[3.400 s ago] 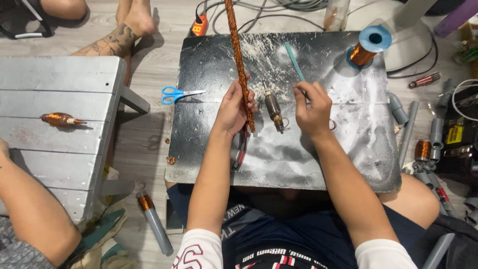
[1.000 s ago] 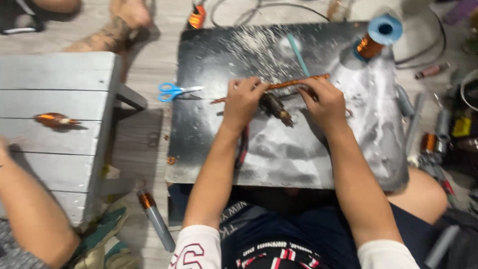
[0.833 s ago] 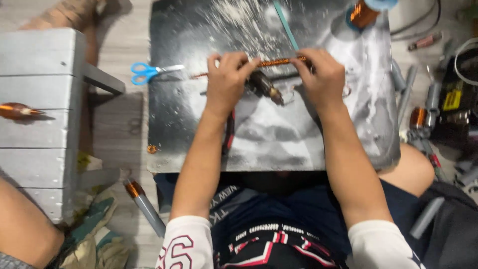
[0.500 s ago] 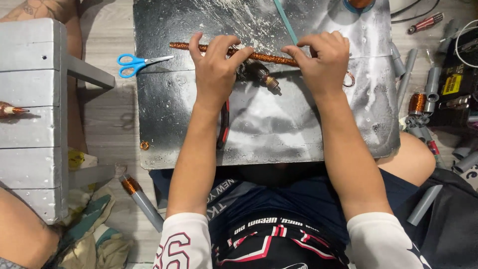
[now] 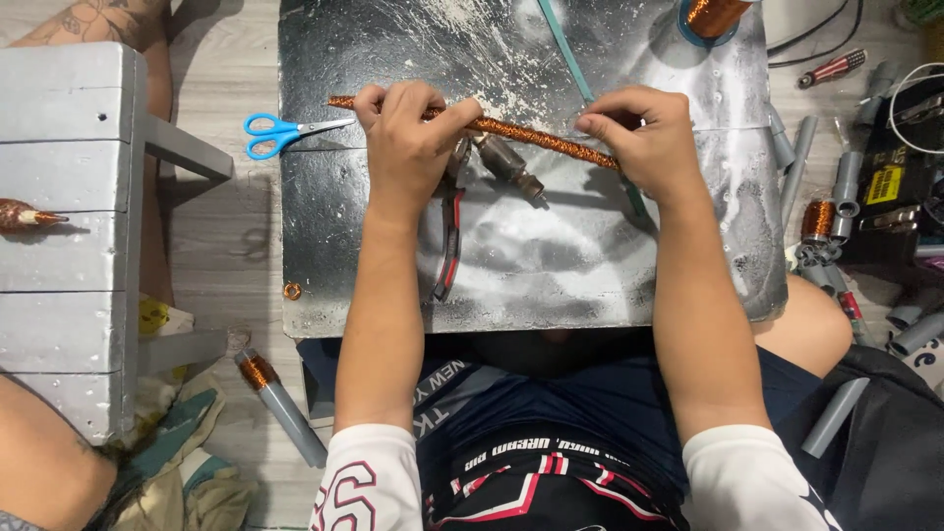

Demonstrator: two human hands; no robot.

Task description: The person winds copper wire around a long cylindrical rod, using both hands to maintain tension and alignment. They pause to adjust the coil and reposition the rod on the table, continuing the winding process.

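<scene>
The copper-wound rod [image 5: 511,130] lies crosswise over the dusty black surface [image 5: 531,265], toward 12 o'clock. The left hand [image 5: 408,147] clamps it; right hand [image 5: 639,138] fingers pinch its 3 o'clock end. Keeping it level, with both grips firm, should hold the winding tight.

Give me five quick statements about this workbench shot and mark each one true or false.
1. Both hands hold the copper-wound rod lying across the dark board. True: the left hand grips near one end, the right hand near the other.
2. The blue-handled scissors lie in the person's lap. False: they rest at the board's left edge.
3. Red-handled pliers lie on the board below the left hand. True.
4. The copper wire spool stands on the grey bench. False: it sits at the board's top edge.
5. The right hand holds a hammer. False: it pinches the rod.
</scene>
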